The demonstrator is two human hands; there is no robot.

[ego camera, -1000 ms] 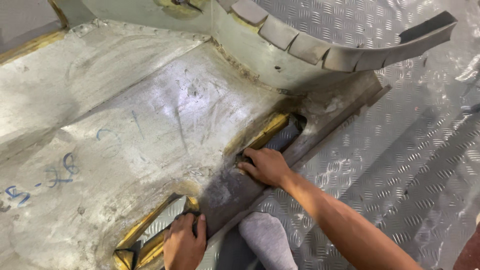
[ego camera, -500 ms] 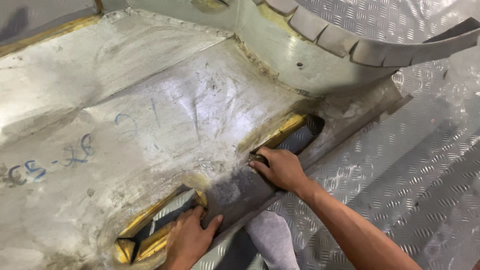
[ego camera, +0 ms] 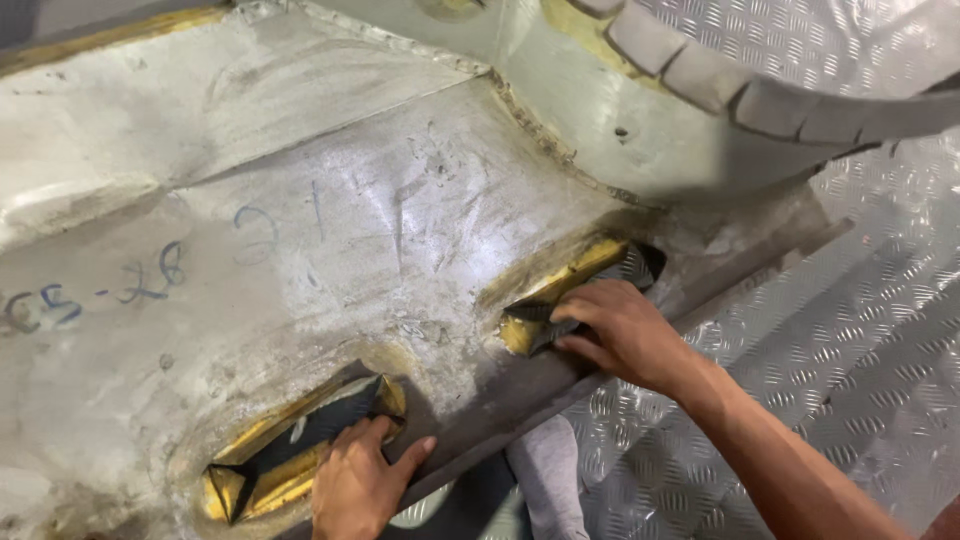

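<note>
A large grey, dusty moulded panel (ego camera: 300, 230) fills most of the head view. It has two slot-shaped openings with yellow edges near its front rim. My left hand (ego camera: 355, 480) rests flat at the lower slot (ego camera: 290, 450), fingers pressing on a dark sheet inside it. My right hand (ego camera: 620, 335) lies at the upper slot (ego camera: 580, 290), fingertips pinching the dark sheet (ego camera: 535, 320) at that opening's left end. My right forearm runs off toward the bottom right corner.
Silver checker-plate floor (ego camera: 860, 330) lies to the right. A grey curved segmented strip (ego camera: 760, 95) arches over the panel at top right. My grey-clad knee (ego camera: 550, 480) shows under the panel's front rim. Blue handwriting marks the panel's left side.
The view has shifted so the panel and both slots sit further right and lower. Both hands stay at their slots; the left hand has flattened, its fingers more spread.
</note>
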